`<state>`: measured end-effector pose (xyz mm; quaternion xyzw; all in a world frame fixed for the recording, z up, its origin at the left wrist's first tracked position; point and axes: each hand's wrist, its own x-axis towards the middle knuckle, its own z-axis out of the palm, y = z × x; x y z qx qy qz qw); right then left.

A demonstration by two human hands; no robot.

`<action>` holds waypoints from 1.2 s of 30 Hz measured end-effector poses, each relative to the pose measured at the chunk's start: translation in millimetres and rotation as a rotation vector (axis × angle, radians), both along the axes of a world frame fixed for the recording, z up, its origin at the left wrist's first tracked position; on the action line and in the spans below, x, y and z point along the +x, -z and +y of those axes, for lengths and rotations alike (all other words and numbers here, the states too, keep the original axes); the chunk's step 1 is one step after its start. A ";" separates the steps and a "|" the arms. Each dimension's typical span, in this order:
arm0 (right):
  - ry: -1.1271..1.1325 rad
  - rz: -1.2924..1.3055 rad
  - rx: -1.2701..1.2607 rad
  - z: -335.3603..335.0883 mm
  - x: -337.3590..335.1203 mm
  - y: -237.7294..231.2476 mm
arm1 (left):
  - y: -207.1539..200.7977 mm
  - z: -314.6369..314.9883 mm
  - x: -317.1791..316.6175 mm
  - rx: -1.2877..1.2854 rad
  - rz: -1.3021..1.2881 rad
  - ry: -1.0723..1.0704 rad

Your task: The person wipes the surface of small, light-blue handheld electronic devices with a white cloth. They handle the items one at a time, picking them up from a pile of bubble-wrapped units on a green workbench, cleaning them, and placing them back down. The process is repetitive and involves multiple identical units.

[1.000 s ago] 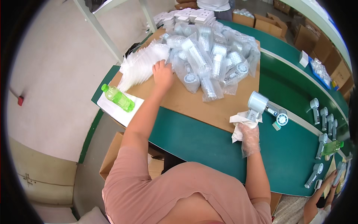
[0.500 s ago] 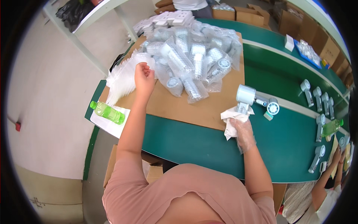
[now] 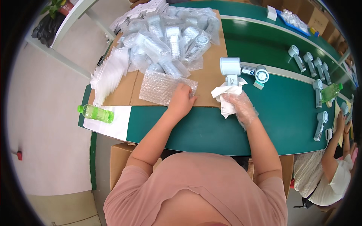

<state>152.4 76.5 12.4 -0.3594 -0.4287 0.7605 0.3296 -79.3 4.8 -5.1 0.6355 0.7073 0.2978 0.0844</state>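
A flat bubble-wrap bag point(image 3: 155, 89) lies on the cardboard sheet in front of me. My bare left hand point(image 3: 182, 100) is closed on its right end, the fingertips partly hidden. My right hand point(image 3: 243, 107), in a clear plastic glove, is wrapped round a crumpled white cloth point(image 3: 227, 91) and the handle of a pale blue handheld fan point(image 3: 230, 66). That fan's head stands upward, just past the cardboard's right edge. Beside it lies a second handheld fan point(image 3: 261, 74), with a small teal-and-white block point(image 3: 258, 85) next to it.
Wrapped fans point(image 3: 158, 41) are heaped at the back of the cardboard point(image 3: 124, 88). Left of them fans out a stack of white bags point(image 3: 110, 75). A green bottle point(image 3: 98, 113) lies on paper at left. Several bare fans point(image 3: 296, 58) stand right, near a co-worker's hands point(image 3: 341, 122).
My left hand has moved from the stack of white bags toward the right, and a bubble-wrap bag now lies under it. My right hand keeps its hold on the fan and cloth.
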 end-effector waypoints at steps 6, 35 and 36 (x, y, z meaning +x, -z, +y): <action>-0.067 -0.016 0.024 -8.0 7.5 -3.4 | -1.4 -3.8 -6.2 0.007 0.166 -0.058; -0.293 -0.456 0.211 -15.8 -14.1 31.6 | -33.7 -2.9 63.2 0.255 0.157 0.335; -0.203 -0.191 0.054 -25.0 -13.5 6.9 | -34.6 -8.1 61.4 0.343 0.085 0.306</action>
